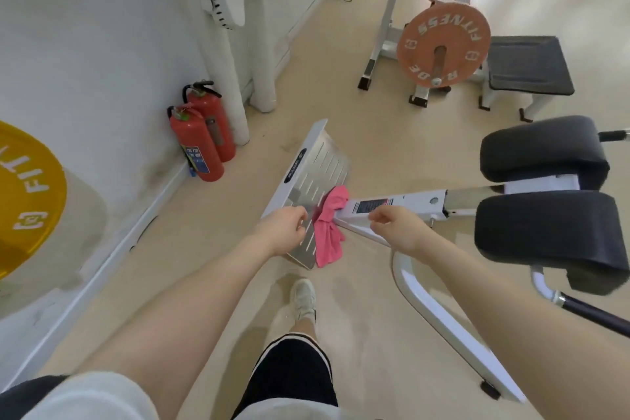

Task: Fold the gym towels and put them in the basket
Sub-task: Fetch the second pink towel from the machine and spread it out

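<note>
At the far left a yellow plate (24, 198) is seen by the wall, and two red extinguishers (201, 136) are stood in the corner next to it

Next comes the left hand (284, 232). It is held out over the near edge of the metal footplate (317, 174). Its fingers are curled loosely and nothing is held in them

Just right of that hand the pink towel (329, 228) is found. It is bunched up, not folded. It is draped on the right edge of the footplate, where the white bar (392, 206) meets it. Its long side runs away from the person and back again, with the top end up by the bar and the bottom end hung down near the floor

Then comes the right hand (392, 223). It is held over the white bar, just right of the towel. Its fingers are curled too, and nothing is held. Whether the bar is touched cannot be told

So the towel is set right between the two hands, a little ahead of them and lower. Both hands are near it, and the left one looks a bit nearer to the hanging part. It is judged that the towel is about to be picked up, one hand for each side

No basket is seen here. Black pads (545, 215) are seen at the far right
</note>
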{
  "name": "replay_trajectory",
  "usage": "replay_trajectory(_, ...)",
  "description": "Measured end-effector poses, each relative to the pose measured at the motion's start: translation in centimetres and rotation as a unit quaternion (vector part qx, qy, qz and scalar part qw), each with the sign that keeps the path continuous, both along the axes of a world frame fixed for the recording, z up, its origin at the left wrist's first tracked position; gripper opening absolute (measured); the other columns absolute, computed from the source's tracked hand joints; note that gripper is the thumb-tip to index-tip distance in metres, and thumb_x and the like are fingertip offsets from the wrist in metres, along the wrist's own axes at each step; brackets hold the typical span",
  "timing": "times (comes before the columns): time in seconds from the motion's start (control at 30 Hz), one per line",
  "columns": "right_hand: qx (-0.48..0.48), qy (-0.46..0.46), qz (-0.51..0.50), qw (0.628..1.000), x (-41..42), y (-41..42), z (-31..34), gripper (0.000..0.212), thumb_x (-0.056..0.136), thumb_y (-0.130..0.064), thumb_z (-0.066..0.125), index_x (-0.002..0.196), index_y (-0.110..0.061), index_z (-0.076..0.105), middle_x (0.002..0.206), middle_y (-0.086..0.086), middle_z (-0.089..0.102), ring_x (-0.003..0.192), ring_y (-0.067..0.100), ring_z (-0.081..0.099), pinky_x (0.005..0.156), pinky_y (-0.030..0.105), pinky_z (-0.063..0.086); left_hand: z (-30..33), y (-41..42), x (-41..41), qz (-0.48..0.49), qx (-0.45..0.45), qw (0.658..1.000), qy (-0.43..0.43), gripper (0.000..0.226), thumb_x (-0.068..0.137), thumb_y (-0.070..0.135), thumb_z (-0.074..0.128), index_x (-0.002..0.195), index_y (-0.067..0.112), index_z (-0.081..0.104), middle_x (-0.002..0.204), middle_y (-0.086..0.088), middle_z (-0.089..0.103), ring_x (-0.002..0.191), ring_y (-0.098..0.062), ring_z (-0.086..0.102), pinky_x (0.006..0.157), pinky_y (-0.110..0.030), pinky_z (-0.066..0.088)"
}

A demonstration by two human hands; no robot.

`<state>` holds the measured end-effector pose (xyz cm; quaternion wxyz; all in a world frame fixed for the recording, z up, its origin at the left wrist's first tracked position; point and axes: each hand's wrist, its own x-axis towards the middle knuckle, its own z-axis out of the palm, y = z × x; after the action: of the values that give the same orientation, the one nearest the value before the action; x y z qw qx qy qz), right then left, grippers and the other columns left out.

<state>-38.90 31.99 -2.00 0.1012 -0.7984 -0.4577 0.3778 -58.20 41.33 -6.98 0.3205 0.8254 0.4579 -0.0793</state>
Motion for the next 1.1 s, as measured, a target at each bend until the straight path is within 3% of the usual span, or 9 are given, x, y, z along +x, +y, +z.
replay_trajectory(0.1,-0.037,-0.004,-0.007,0.999,3.5,7.6,-1.5,0.031,0.092,-0.017,0.050,0.121,-0.007,0.054,0.119,0.008,0.058,0.110,0.026,0.053,0.085,0.027,0.039,-1.7,7.2,3.2,0.015,-0.035,0.999,0.016,0.032,0.091,0.013,0.042,0.121,0.006,0.050,0.124,-0.013,0.053,0.111,-0.029,0.051,0.094,-0.037,0.042)
replay_trajectory(0.2,-0.072,-0.014,0.042,0.996,6.4,14.5,-3.9,0.009,0.091,-0.016,0.049,0.097,-0.014,0.055,0.100,0.006,0.058,0.092,0.023,0.048,0.063,0.020,0.033,-3.5,12.7,5.8,0.046,-0.079,0.995,0.028,0.034,0.093,0.013,0.041,0.125,0.006,0.047,0.129,-0.012,0.049,0.116,-0.027,0.048,0.095,-0.033,0.039)
replay_trajectory(0.37,-0.109,-0.043,0.128,0.985,9.9,23.5,-10.5,0.028,0.094,-0.013,0.044,0.118,-0.006,0.057,0.125,0.013,0.058,0.114,0.027,0.054,0.080,0.023,0.037,-10.1,19.7,9.6,0.117,-0.144,0.982,0.018,0.035,0.092,0.015,0.043,0.127,0.011,0.045,0.123,-0.008,0.054,0.099,-0.023,0.052,0.083,-0.028,0.040)
replay_trajectory(0.57,-0.183,-0.061,0.173,0.966,12.2,28.6,-25.6,0.033,0.095,-0.015,0.040,0.125,-0.005,0.051,0.126,0.013,0.057,0.116,0.027,0.054,0.093,0.029,0.041,-23.0,25.2,11.8,0.158,-0.144,0.976,0.049,0.053,0.092,0.018,0.042,0.143,0.016,0.027,0.142,-0.009,0.036,0.126,-0.027,0.042,0.101,-0.038,0.038)
replay_trajectory(0.8,-0.120,-0.066,0.228,0.964,13.2,33.0,-46.0,0.035,0.095,-0.015,0.043,0.127,-0.016,0.054,0.125,0.007,0.056,0.112,0.028,0.055,0.091,0.032,0.042,-40.0,28.7,12.3,0.167,-0.045,0.977,0.125,0.067,0.091,0.020,0.049,0.147,0.021,0.012,0.155,-0.010,0.011,0.138,-0.030,0.023,0.107,-0.040,0.029)
replay_trajectory(0.87,-0.113,-0.084,0.262,0.955,12.8,33.6,-52.0,0.036,0.093,-0.016,0.044,0.127,-0.015,0.054,0.127,0.007,0.054,0.115,0.028,0.052,0.092,0.034,0.044,-43.7,29.0,12.4,0.164,0.017,0.978,0.126,0.072,0.085,0.017,0.057,0.146,0.017,0.018,0.149,-0.017,0.025,0.130,-0.036,0.033,0.100,-0.044,0.036)
replay_trajectory(0.93,-0.124,-0.107,0.293,0.942,12.2,33.8,-57.6,0.037,0.092,-0.018,0.047,0.128,-0.014,0.051,0.129,0.008,0.051,0.121,0.028,0.046,0.096,0.037,0.041,-46.5,28.8,12.1,0.168,0.121,0.974,0.092,0.070,0.074,0.012,0.066,0.136,0.014,0.034,0.126,-0.021,0.050,0.105,-0.042,0.052,0.080,-0.047,0.047)
replay_trajectory(1.0,-0.146,-0.148,0.331,0.920,11.6,33.6,-62.0,0.036,0.091,-0.020,0.049,0.125,-0.013,0.049,0.128,0.008,0.048,0.124,0.029,0.040,0.100,0.038,0.034,-48.0,28.7,11.8,0.177,0.194,0.963,0.065,0.062,0.070,0.013,0.062,0.128,0.014,0.041,0.112,-0.019,0.057,0.089,-0.041,0.056,0.069,-0.045,0.049)
replay_trajectory(1.1,-0.101,-0.250,0.381,0.884,10.9,32.7,-66.6,0.027,0.079,-0.010,0.045,0.096,-0.015,0.064,0.097,0.003,0.062,0.101,0.026,0.056,0.096,0.034,0.040,-48.8,28.6,11.7,0.175,0.245,0.952,0.053,0.062,0.067,0.016,0.056,0.128,0.014,0.043,0.111,-0.018,0.058,0.087,-0.039,0.055,0.066,-0.042,0.049)
